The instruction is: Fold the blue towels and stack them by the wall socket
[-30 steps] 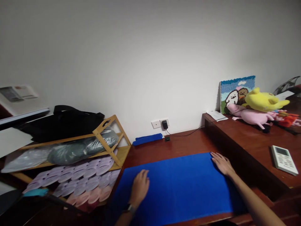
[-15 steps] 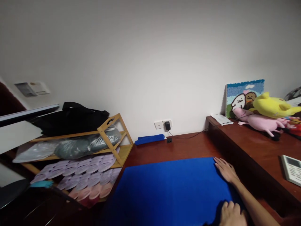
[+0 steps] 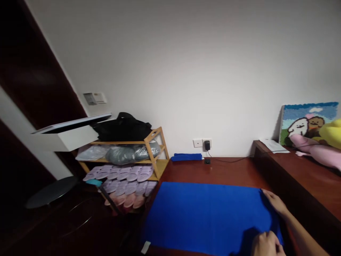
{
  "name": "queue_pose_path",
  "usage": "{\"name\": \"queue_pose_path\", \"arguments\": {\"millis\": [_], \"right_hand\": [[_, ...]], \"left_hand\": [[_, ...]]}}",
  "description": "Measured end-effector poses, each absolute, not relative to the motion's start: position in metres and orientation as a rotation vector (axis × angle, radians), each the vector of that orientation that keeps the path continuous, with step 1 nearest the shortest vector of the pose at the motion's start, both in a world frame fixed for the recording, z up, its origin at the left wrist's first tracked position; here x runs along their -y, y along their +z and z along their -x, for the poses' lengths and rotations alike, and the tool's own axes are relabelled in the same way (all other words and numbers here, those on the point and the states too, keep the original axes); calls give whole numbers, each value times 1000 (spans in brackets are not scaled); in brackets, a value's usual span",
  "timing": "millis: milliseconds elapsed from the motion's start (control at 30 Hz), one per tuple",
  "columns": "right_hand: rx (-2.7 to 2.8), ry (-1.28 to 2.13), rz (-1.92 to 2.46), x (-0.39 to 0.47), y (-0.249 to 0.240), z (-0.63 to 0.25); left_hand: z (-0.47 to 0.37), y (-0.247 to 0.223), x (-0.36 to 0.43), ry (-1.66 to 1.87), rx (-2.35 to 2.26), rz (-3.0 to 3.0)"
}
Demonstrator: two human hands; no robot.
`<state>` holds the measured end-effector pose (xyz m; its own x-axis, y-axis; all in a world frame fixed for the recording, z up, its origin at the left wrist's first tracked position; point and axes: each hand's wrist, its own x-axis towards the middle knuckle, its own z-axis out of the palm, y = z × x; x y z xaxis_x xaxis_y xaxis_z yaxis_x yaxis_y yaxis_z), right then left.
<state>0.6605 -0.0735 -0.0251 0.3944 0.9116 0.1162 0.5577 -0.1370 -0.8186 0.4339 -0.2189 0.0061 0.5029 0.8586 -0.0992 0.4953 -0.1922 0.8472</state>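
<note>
A large blue cloth (image 3: pixel 210 213) is spread over a reddish-brown wooden table. My right hand (image 3: pixel 275 202) is at its far right corner, fingers closed together on the corner. Nearer to me, at the bottom of the view, my left hand (image 3: pixel 267 243) is curled with its fingers bent on the cloth's right side. Between the two hands the right edge looks slightly raised and shadowed. My left fingertips are partly hidden, and the near right corner is out of sight. A small white tag (image 3: pixel 145 247) shows at the near left corner.
A folded blue cloth (image 3: pixel 186 157) lies by the wall below a socket with a black plug (image 3: pixel 207 145). To the right, a raised ledge (image 3: pixel 319 181) holds plush toys and a picture (image 3: pixel 309 121). On the left stand a slipper rack (image 3: pixel 160 169) and a round stool (image 3: pixel 52 192).
The view has swung left. My right hand, which lay flat with spread fingers, has closed at the corner. My left hand stays curled near the right edge.
</note>
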Motion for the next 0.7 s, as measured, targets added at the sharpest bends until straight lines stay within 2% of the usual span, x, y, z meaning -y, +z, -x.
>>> {"name": "queue_pose_path", "arguments": {"millis": [67, 233, 467, 700], "right_hand": [[1177, 543, 1868, 70, 2, -635], [1164, 563, 1807, 50, 55, -545], [1426, 744, 1548, 4, 99, -391], [1764, 829, 1397, -33, 124, -226]], "left_hand": [[-403, 24, 212, 596, -1290, -1772], [-294, 53, 200, 883, -1333, -1661], [-134, 72, 215, 1073, -1396, -1454], [-8, 104, 233, 1259, -1403, -1206]]}}
